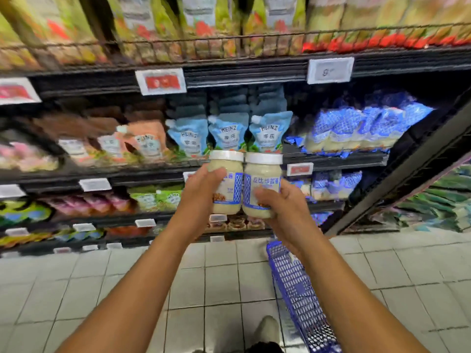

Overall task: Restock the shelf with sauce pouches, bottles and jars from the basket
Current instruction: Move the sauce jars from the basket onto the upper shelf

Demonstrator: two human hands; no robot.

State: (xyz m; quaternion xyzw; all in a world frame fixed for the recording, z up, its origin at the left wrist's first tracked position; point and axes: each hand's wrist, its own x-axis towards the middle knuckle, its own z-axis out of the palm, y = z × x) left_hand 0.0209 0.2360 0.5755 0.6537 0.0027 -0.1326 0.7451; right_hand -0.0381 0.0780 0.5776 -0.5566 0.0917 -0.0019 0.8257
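Two pale sauce jars with white lids and blue-and-white labels are held up side by side, touching, in front of the shelving. My left hand (201, 189) grips the left jar (228, 183) from its left side. My right hand (283, 205) grips the right jar (261, 186) from below and the right. Behind them, light-blue Heinz pouches (228, 131) stand in a row on the middle shelf (336, 159). The blue plastic basket (300, 296) sits on the floor under my right forearm; its contents are hidden.
Blue-and-white packets (356, 128) fill the shelf to the right, orange and brown pouches (142, 141) the left. Green pouches (158, 198) sit one shelf lower. A dark shelf upright (407, 169) slants at the right. Tiled floor (102, 289) and my shoe (267, 329) lie below.
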